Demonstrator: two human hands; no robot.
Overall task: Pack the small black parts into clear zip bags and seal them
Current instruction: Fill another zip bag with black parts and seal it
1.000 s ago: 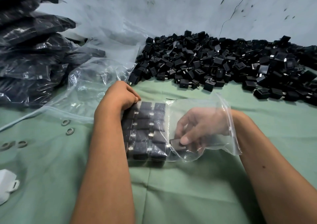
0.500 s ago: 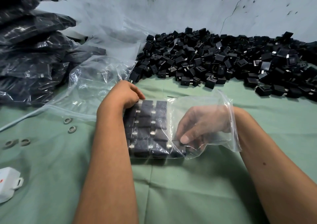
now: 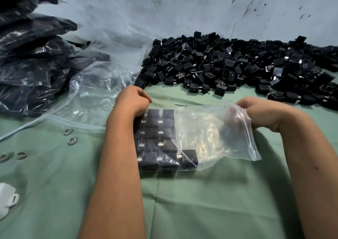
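At 9 o'clock, a stack of filled clear plastic bags of black parts point(image 3: 31, 59) occupies the far left of the bench covered in green cloth point(image 3: 201, 202). A white plastic piece point(image 3: 6, 199) lies at 8 o'clock on the cloth, and four small metal ring washers point(image 3: 70, 136) lie just above it. Loose empty clear plastic bags point(image 3: 102, 85) lie between the stack and the centre.

The left hand point(image 3: 132, 101) is at centre, fingers curled into a fist, knuckles resting on the far left end of the clear zip bag point(image 3: 206, 136); whether it pinches the film cannot be determined. Inside the bag, small black rectangular parts with metal tabs point(image 3: 157, 140) sit in neat rows against its left end. One further black part point(image 3: 189, 158) lies at the near edge of the bag, just right of the rows.

The right hand point(image 3: 256, 110) is at 3 o'clock, at the open mouth of the bag, fingers curled around and gripping the film there. The mouth is unsealed.

At 1 o'clock, a large loose pile of small black parts point(image 3: 237, 66) runs along the pale grey wall point(image 3: 182, 6).
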